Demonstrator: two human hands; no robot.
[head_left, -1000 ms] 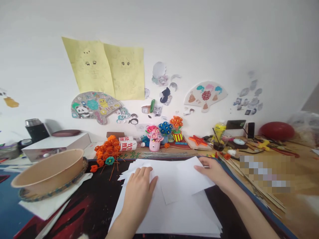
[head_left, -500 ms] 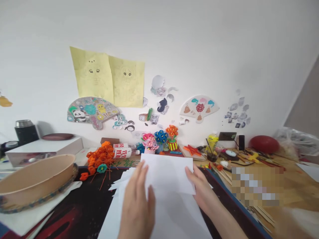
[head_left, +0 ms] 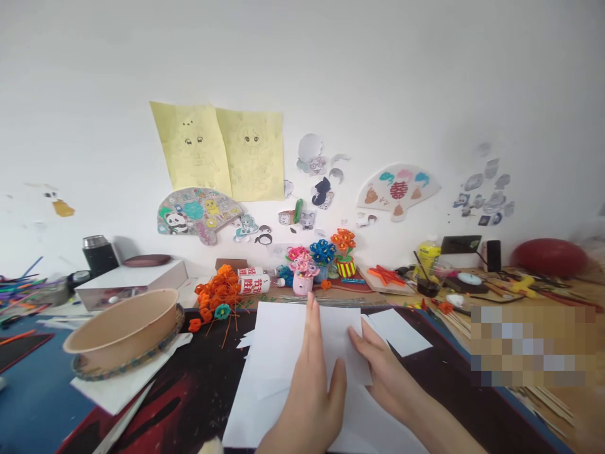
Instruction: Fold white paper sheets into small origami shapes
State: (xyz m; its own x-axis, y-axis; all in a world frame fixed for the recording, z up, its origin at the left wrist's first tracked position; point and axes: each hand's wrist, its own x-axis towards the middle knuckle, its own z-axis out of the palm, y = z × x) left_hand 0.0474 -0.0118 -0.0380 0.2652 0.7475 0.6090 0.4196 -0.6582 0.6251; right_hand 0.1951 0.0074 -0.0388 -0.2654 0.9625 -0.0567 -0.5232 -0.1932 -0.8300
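both hands on the top white sheet, left hand square over its middle

the left hand [head_left: 314, 384] lies open and flat, palm down, on the top sheet [head_left: 278, 337], fingers together and pointing straight away toward the wall. the sheet spreads to both sides of this hand, more of it to the left. its far edge runs left to right, square to the fingers. the hands cover its near part, so its long axis cannot be told.

the right hand [head_left: 380, 372] comes in from the right, just beside the left, fingertips touching the sheet's right edge. whether it pinches that edge or only rests there cannot be told.

the sheet lies on a stack of paper [head_left: 246, 416] on the dark mat [head_left: 189, 391]. a smaller sheet [head_left: 401, 331] lies apart to the right, and a tan bowl [head_left: 120, 328] stands well to the left.
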